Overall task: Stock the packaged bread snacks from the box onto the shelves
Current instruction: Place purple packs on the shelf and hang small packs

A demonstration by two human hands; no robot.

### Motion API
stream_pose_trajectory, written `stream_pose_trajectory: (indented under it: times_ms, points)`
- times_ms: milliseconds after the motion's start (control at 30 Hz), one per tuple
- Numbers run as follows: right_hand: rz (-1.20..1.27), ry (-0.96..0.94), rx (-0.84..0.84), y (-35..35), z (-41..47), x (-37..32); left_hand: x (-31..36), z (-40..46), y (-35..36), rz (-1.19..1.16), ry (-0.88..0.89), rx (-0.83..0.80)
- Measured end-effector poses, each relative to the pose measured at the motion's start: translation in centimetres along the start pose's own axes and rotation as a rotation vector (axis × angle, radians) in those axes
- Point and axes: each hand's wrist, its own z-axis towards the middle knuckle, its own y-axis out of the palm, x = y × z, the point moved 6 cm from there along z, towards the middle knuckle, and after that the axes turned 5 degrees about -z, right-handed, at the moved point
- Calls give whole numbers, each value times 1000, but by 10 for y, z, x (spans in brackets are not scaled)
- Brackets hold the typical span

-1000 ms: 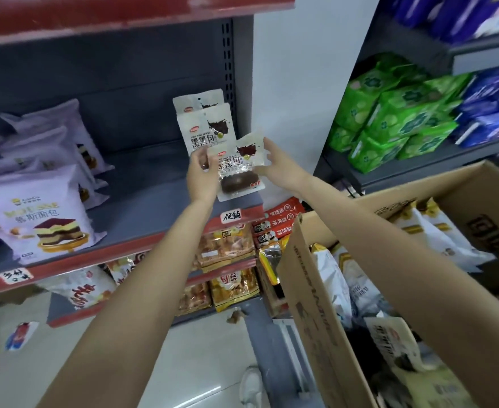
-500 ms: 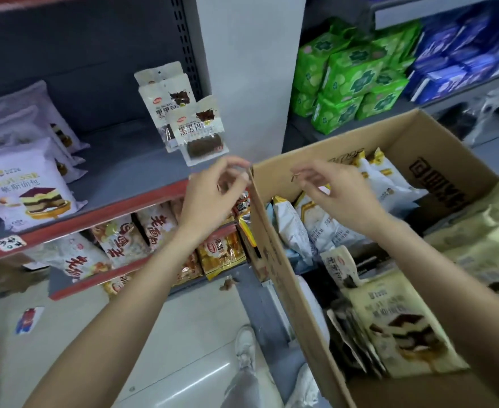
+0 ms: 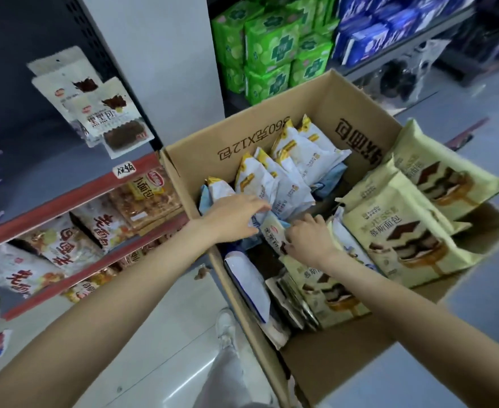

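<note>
An open cardboard box (image 3: 272, 136) holds white and yellow snack packs (image 3: 289, 172) and pale green cake-bread packs (image 3: 404, 231). Both my hands are inside it. My right hand (image 3: 310, 240) pinches a small white brown-bread pack (image 3: 273, 235) near the box's middle. My left hand (image 3: 236, 214) lies with straight fingers on the packs beside it. Three of the same small packs (image 3: 110, 122) stand upright on the grey shelf (image 3: 51, 169) at the left.
Lower shelves (image 3: 80, 207) with red edges carry orange and white snack bags. Green packs (image 3: 272, 45) and blue packs (image 3: 369, 33) fill the shelving behind the box. My shoe (image 3: 226, 328) stands on the pale tiled floor beside the box.
Both hands left the small pack on the grey shelf and dropped into the box. The right hand now pinches another small pack there.
</note>
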Motion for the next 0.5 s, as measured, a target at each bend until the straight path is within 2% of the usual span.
stream_pose_trajectory:
  times_ms: [67,133,200,367,500]
  points:
    - [83,15,77,-6,2,1,5,23,12,48,-15,-120]
    - [152,34,197,-20,1,9,5,39,17,17,-42,-165]
    - [210,42,292,-36,-3,18,2,46,9,-59,-67,-81]
    - [537,77,431,-74,-22,45,-7,19,-32,-305,-36,188]
    - [931,-112,430,-117,-28,53,-5,-20,-74,-494,0,381]
